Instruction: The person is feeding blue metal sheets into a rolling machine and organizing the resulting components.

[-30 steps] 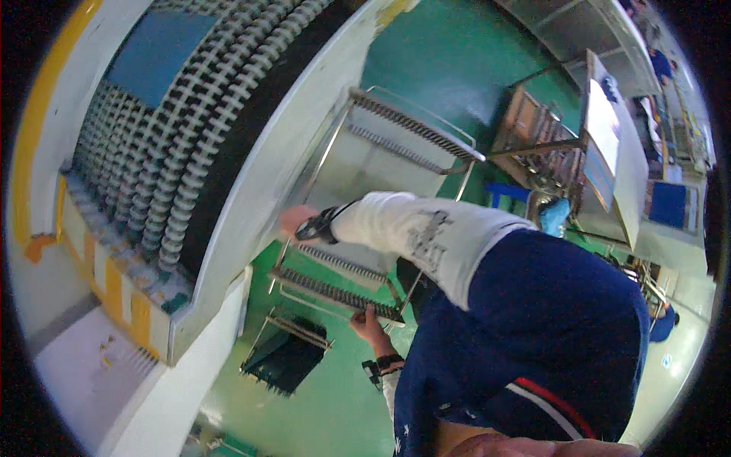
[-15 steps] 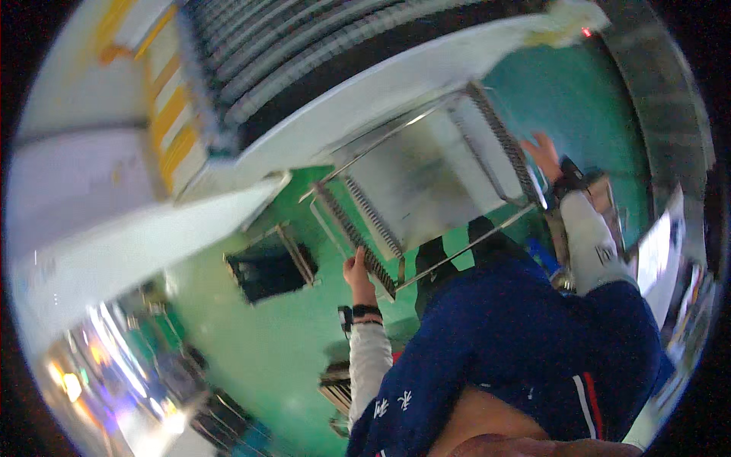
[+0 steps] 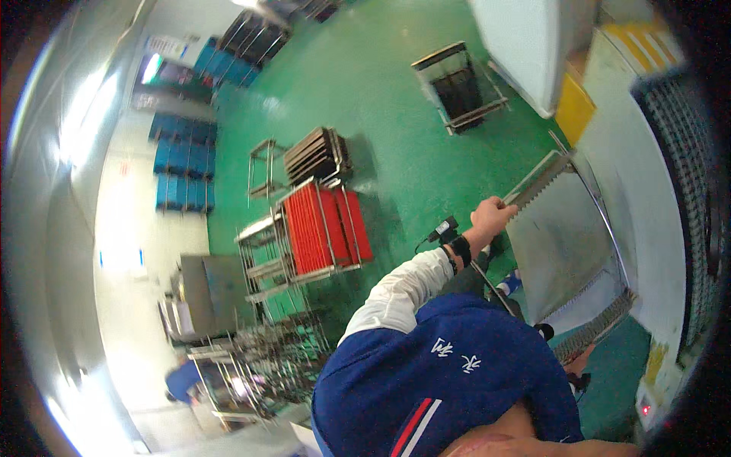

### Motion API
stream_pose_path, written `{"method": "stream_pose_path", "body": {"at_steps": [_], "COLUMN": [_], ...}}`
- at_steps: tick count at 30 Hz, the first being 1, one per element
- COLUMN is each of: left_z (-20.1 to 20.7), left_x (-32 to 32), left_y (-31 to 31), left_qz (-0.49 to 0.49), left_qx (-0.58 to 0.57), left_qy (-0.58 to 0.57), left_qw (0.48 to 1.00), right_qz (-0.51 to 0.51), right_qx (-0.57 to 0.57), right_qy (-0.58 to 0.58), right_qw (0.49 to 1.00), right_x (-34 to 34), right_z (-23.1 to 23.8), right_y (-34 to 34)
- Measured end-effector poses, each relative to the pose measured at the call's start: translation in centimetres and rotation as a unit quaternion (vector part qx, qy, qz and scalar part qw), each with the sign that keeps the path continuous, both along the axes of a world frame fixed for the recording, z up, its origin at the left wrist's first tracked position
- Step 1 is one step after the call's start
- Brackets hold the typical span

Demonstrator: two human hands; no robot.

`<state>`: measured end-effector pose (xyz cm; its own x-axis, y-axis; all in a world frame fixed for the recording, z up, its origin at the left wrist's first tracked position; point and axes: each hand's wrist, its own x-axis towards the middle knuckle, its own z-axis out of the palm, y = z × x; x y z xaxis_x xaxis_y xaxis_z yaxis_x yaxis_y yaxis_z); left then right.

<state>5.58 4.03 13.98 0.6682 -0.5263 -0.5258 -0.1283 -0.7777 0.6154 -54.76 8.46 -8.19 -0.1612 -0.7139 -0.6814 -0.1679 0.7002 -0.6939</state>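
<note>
Left hand (image 3: 493, 218) grips slotted rack (image 3: 544, 183); right hand (image 3: 582, 359) grip unclear; metal frame (image 3: 329, 271) holds red panels (image 3: 311, 230).

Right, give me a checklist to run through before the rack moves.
1. Left hand on the rack: ok, fingers at one toothed rail.
2. Right hand gripping: cannot tell; it is by the opposite rail, mostly hidden.
3. Rack clear of the machine: cannot tell; it lies close alongside, and contact is unclear.
4. Red panels out of the way: ok, well apart on the person's left.
5. Dark panels out of the way: ok, apart from the rack, in their own frame.
</note>
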Motion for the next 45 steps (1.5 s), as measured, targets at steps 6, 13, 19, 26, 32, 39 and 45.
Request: {"method": "stream_pose_path", "body": {"at_steps": [6,13,19,26,32,39,45], "left_z": [-0.5,2.0,1.2,4.8,3.2,1.6,2.7], "left_x": [3.1,9.0,18.2,23.2,26.0,30.7,33.1], "left_y": [8.8,15.9,30.7,42.0,48.5,55.8,61.1], "left_qz": [0.085,0.165,0.334,0.447,0.558,0.680,0.768], "left_qx": [-0.078,-0.194,-0.213,-0.196,-0.201,-0.213,-0.313], "left_qy": [-0.046,-0.015,-0.082,-0.115,-0.144,-0.158,-0.114], "left_qw": [0.992,0.967,0.915,0.865,0.792,0.683,0.547], "right_qz": [-0.008,-0.042,0.090,0.089,0.256,0.504,0.553], "right_qx": [-0.024,-0.150,-0.072,0.049,0.055,0.026,0.057], "right_qy": [0.017,0.043,-0.060,-0.189,-0.142,-0.054,-0.106], "right_qw": [1.000,0.987,0.992,0.977,0.955,0.862,0.825], "right_x": [4.3,5.7,28.8,45.4,63.8,86.8,105.1], "right_z": [-1.1,-0.6,1.1,3.1,1.7,2.9,9.6], "right_y": [-4.6,-8.2,-12.7,-13.4,-13.2,-9.4,0.2]}}
